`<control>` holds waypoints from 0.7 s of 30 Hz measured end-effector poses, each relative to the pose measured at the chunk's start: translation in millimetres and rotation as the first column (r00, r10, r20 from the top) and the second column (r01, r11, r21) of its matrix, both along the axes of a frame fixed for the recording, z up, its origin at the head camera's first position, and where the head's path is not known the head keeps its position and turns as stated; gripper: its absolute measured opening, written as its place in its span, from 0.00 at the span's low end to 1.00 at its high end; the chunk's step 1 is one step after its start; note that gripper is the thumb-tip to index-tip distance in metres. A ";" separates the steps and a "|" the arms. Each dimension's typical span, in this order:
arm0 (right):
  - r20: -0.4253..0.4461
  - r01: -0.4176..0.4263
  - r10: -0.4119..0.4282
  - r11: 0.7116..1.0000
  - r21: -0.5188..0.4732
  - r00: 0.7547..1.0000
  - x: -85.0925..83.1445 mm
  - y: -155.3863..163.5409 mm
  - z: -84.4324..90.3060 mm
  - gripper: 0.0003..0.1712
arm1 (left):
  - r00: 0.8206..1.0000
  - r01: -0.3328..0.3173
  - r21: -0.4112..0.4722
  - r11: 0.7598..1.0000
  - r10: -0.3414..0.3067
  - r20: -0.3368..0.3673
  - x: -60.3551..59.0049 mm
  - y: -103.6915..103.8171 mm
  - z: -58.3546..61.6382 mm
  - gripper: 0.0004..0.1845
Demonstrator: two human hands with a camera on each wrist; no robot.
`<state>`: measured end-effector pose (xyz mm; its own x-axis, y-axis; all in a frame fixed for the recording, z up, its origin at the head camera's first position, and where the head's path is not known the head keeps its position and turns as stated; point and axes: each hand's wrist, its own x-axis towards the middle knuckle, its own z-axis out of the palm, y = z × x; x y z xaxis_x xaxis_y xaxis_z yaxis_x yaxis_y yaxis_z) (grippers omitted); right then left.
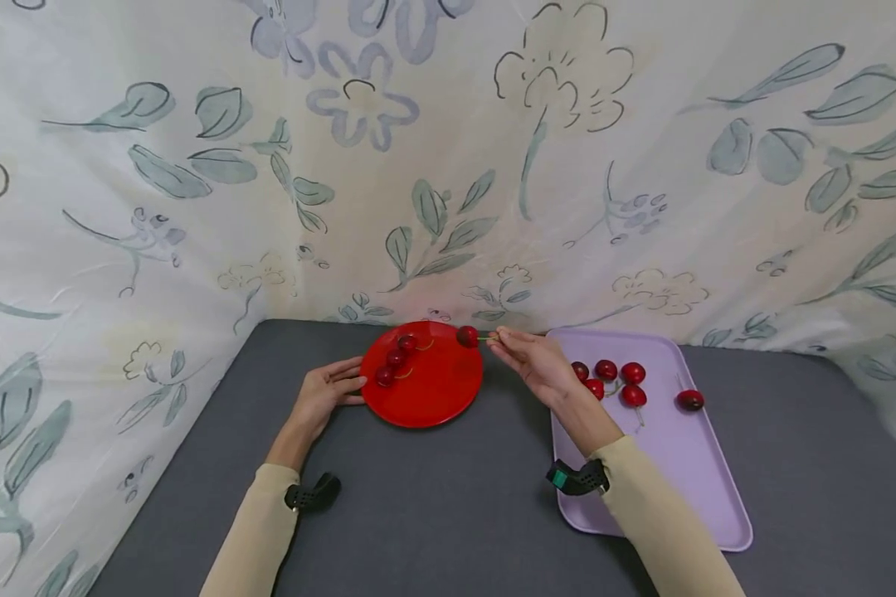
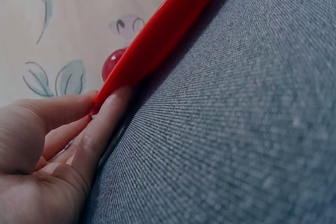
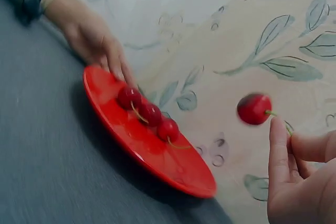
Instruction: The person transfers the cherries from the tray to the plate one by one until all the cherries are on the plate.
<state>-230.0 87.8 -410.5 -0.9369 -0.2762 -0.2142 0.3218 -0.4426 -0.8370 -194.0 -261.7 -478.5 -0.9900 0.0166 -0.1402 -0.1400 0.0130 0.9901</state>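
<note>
From the head view, my right hand pinches the thin stem of a cherry and holds it over the far edge of the red plate, where three cherries already lie in a row. My left hand rests with straight fingers against the near side of the plate, and it holds nothing. More cherries sit on the purple tray on the grey table. I think the cherry is light, round, smooth and a bit soft, so it could roll or bruise; the stem is a good place to hold, but it looks like it could snap. In the left wrist view, my fingers touch the plate's rim, and only a bit of one cherry peeks over it. In the right wrist view, the cherry hangs in the air beside my fingertips. It is blurry, and most of the stem is hidden behind my fingers
</note>
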 end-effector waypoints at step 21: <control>0.090 -0.043 0.034 0.994 0.105 0.995 -4.1 -70.7 -15.7 0.23 | 1.000 -0.009 -0.013 1.000 0.009 -0.011 2.9 1.5 -3.6 0.28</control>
<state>-234.1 17.0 -426.2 -0.9022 -0.2829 -0.3257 0.4116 -0.3383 -0.8462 -191.1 -260.2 -482.1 -0.9916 0.0055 -0.1295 -0.1294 0.0244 0.9913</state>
